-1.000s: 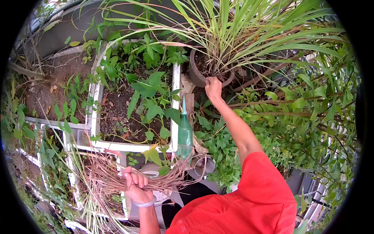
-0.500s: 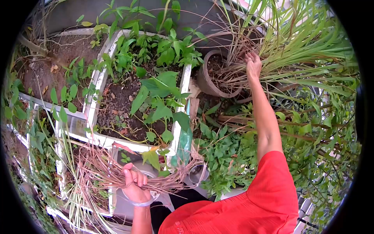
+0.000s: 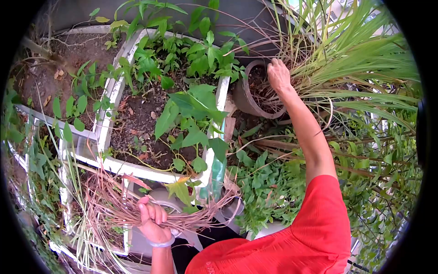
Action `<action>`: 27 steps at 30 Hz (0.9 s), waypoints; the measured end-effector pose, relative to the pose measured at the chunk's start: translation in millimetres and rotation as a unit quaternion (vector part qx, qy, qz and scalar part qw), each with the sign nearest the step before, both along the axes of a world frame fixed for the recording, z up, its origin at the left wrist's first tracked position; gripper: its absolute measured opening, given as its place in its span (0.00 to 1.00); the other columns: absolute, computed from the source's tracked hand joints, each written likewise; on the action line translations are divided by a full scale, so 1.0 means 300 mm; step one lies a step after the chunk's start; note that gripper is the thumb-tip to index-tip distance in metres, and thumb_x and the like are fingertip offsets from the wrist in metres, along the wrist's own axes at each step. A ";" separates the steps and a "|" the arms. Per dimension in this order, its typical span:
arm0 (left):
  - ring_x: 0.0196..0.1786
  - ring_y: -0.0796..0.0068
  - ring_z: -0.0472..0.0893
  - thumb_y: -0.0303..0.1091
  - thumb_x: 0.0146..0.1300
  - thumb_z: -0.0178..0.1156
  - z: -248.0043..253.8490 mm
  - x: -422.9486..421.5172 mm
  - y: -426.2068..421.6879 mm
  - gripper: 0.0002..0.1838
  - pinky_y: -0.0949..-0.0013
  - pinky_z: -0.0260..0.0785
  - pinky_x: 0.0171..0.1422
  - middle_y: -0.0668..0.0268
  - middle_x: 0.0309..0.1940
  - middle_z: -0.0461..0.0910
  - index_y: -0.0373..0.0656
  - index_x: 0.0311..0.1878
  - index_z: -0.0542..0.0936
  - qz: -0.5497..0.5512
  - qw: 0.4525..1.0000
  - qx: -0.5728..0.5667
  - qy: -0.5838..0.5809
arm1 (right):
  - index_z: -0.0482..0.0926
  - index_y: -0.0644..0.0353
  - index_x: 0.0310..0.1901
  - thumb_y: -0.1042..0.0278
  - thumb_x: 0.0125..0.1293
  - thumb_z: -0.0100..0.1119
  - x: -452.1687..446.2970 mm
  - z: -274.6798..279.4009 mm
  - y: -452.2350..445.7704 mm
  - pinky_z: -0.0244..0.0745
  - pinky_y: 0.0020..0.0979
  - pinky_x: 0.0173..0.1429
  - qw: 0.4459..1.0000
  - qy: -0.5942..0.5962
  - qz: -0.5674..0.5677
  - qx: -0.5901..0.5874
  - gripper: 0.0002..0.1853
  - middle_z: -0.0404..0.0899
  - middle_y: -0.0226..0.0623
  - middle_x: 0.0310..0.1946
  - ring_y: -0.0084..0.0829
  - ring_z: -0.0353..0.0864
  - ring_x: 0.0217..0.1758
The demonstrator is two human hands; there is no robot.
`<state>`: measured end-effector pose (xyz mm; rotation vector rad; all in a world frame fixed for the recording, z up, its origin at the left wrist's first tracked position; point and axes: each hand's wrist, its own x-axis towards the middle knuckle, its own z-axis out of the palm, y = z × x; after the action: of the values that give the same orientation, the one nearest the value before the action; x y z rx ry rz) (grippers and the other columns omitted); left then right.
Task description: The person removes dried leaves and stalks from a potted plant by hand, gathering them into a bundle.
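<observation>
My left hand (image 3: 154, 223), with a pale bracelet at the wrist, is wrapped around a thick bundle of dry grass leaves (image 3: 191, 219). Brown, straw-like ends spread out on both sides of the fist, some paler and greenish at lower left. Over the round pot (image 3: 250, 98) at upper right, my right hand (image 3: 279, 76) has its fingers curled at the base of a clump of long grass (image 3: 356, 59). Dry brown leaves run beneath and beside that hand, and the fingers appear closed on some of them. The palm side is hidden.
A white-edged planter box (image 3: 137, 169) with soil and leafy plants stands in the middle, another soil bed (image 3: 59, 84) at left. Dense green foliage (image 3: 269, 187) fills the right. A grey wall (image 3: 246, 23) runs behind. Below the planter is a small grey container (image 3: 232, 208).
My right hand has moved left, from the grass clump to above the pot's opening, its fingers more curled. My left hand keeps the bundle and has shifted slightly left and down.
</observation>
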<state>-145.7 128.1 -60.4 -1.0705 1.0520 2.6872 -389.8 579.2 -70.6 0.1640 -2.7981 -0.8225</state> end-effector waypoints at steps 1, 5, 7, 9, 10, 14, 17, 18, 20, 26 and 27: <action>0.15 0.88 0.52 0.41 0.65 0.46 -0.005 -0.005 0.003 0.12 0.82 0.48 0.18 0.77 0.16 0.52 0.41 0.41 0.70 -0.007 1.000 -0.002 0.006 | 0.78 0.62 0.26 0.76 0.48 0.54 -0.027 -0.017 -0.011 0.74 0.31 0.43 0.999 -0.024 -0.025 0.019 0.04 0.72 0.40 0.35 0.37 0.75 0.41; 0.15 0.88 0.52 0.41 0.66 0.45 -0.008 -0.023 0.023 0.12 0.82 0.47 0.18 0.77 0.16 0.52 0.42 0.40 0.70 0.011 1.000 -0.002 -0.005 | 0.76 0.69 0.36 0.75 0.52 0.52 -0.115 -0.073 -0.052 0.78 0.31 0.38 0.976 -0.104 -0.190 0.029 0.10 0.71 0.50 0.39 0.38 0.78 0.40; 0.14 0.88 0.51 0.39 0.67 0.42 -0.019 -0.027 0.031 0.12 0.82 0.46 0.17 0.77 0.16 0.52 0.41 0.41 0.69 0.031 0.999 0.003 -0.012 | 0.77 0.67 0.39 0.72 0.55 0.51 -0.160 -0.166 -0.009 0.78 0.29 0.36 0.977 -0.020 -0.181 0.113 0.11 0.72 0.58 0.41 0.39 0.79 0.39; 0.14 0.88 0.51 0.39 0.67 0.42 -0.030 -0.031 0.034 0.12 0.82 0.46 0.17 0.77 0.16 0.52 0.41 0.40 0.69 0.032 0.999 0.012 -0.017 | 0.79 0.63 0.38 0.70 0.57 0.49 -0.221 -0.256 0.049 0.77 0.29 0.37 0.969 0.035 -0.194 0.148 0.11 0.73 0.59 0.41 0.39 0.79 0.40; 0.14 0.88 0.51 0.39 0.67 0.42 -0.034 -0.033 0.037 0.12 0.82 0.46 0.17 0.77 0.15 0.52 0.41 0.40 0.69 0.031 0.999 0.016 -0.018 | 0.79 0.61 0.39 0.70 0.58 0.49 -0.259 -0.285 0.082 0.77 0.28 0.37 0.965 0.029 -0.201 0.163 0.11 0.73 0.59 0.42 0.38 0.80 0.40; 0.14 0.87 0.51 0.39 0.67 0.42 -0.045 -0.054 0.049 0.12 0.81 0.46 0.17 0.77 0.15 0.52 0.42 0.40 0.70 0.004 1.000 0.022 -0.019 | 0.80 0.54 0.39 0.69 0.59 0.47 -0.307 -0.189 0.005 0.76 0.30 0.40 0.953 -0.118 -0.277 -0.006 0.11 0.79 0.42 0.38 0.34 0.80 0.41; 0.14 0.87 0.51 0.39 0.67 0.42 -0.046 -0.068 0.062 0.12 0.81 0.46 0.17 0.77 0.15 0.53 0.42 0.39 0.70 0.005 0.999 0.033 -0.034 | 0.80 0.51 0.35 0.68 0.59 0.47 -0.325 -0.227 0.026 0.75 0.31 0.41 0.960 -0.087 -0.266 -0.008 0.10 0.80 0.34 0.37 0.33 0.80 0.42; 0.14 0.87 0.51 0.39 0.67 0.42 -0.048 -0.069 0.062 0.12 0.81 0.46 0.17 0.77 0.15 0.53 0.42 0.39 0.70 0.006 0.998 0.038 -0.039 | 0.80 0.51 0.34 0.68 0.59 0.47 -0.318 -0.223 0.011 0.75 0.32 0.41 0.960 -0.079 -0.269 -0.017 0.10 0.80 0.34 0.37 0.34 0.79 0.42; 0.14 0.87 0.51 0.40 0.67 0.42 -0.052 -0.069 0.060 0.12 0.81 0.46 0.17 0.77 0.15 0.53 0.42 0.39 0.71 0.010 0.999 0.022 -0.042 | 0.80 0.51 0.35 0.68 0.58 0.47 -0.312 -0.255 0.018 0.75 0.34 0.41 0.963 -0.082 -0.252 -0.040 0.10 0.80 0.35 0.37 0.35 0.79 0.43; 0.14 0.87 0.51 0.40 0.67 0.42 -0.020 -0.070 0.043 0.13 0.81 0.46 0.17 0.77 0.15 0.53 0.42 0.40 0.71 0.022 0.999 0.018 -0.041 | 0.77 0.59 0.34 0.71 0.54 0.49 -0.208 -0.296 -0.024 0.75 0.36 0.34 0.985 -0.083 -0.127 -0.079 0.08 0.78 0.43 0.31 0.40 0.80 0.34; 0.14 0.87 0.51 0.40 0.67 0.42 -0.012 -0.072 0.040 0.13 0.81 0.46 0.17 0.77 0.16 0.53 0.42 0.40 0.71 0.027 0.999 0.018 -0.039 | 0.76 0.58 0.33 0.71 0.52 0.51 -0.164 -0.312 -0.025 0.75 0.38 0.33 0.990 -0.096 -0.070 -0.081 0.07 0.77 0.43 0.29 0.42 0.80 0.32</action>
<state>-167.4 140.2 -64.0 -1.2036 0.9735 2.6691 -438.8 571.7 -164.1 0.0213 -3.0706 -0.6354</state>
